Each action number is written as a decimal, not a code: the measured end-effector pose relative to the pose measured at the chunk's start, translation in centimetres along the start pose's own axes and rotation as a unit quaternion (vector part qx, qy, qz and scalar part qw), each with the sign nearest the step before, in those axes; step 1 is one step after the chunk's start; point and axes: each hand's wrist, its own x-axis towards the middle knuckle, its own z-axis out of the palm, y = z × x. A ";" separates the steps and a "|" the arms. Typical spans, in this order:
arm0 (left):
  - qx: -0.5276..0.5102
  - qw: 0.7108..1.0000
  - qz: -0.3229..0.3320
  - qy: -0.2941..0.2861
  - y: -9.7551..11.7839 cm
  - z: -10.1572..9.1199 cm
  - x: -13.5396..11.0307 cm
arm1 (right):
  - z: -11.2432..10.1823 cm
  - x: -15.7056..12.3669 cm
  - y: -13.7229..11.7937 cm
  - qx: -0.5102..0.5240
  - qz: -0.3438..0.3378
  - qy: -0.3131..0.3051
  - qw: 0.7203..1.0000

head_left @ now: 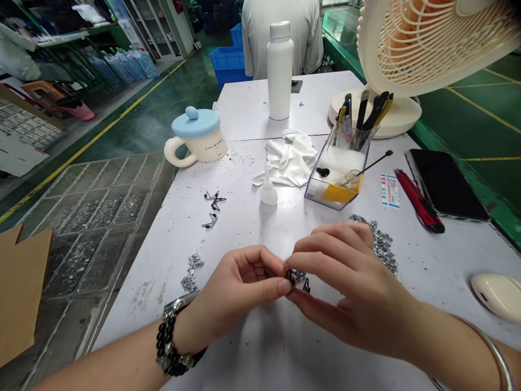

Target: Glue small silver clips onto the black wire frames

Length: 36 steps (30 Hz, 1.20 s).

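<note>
My left hand (240, 288) and my right hand (345, 282) meet over the white table (252, 347), fingertips pinched together on small black metal clips (296, 279). The left thumb and forefinger press one clip; the right fingers curl around another beside it. A pile of silvery metal parts (380, 244) lies just behind the right hand. A smaller silvery heap (191, 271) sits left of the left hand. A few loose black clips (214, 206) lie farther back on the left.
A lidded mug (199, 138), white bottle (279, 70), crumpled cloth (291, 157), small dropper bottle (268, 190), clear pen tray (340, 174), desk fan (411, 49), red knife (419, 201), phone (445, 184) and white mouse (499, 296) stand around. A person (280, 27) sits beyond the table.
</note>
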 end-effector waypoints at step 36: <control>0.749 0.636 0.067 0.174 6.8 -6.3 0.6 | 0.2 -1.0 1.8 -0.149 -0.038 -0.054 0.987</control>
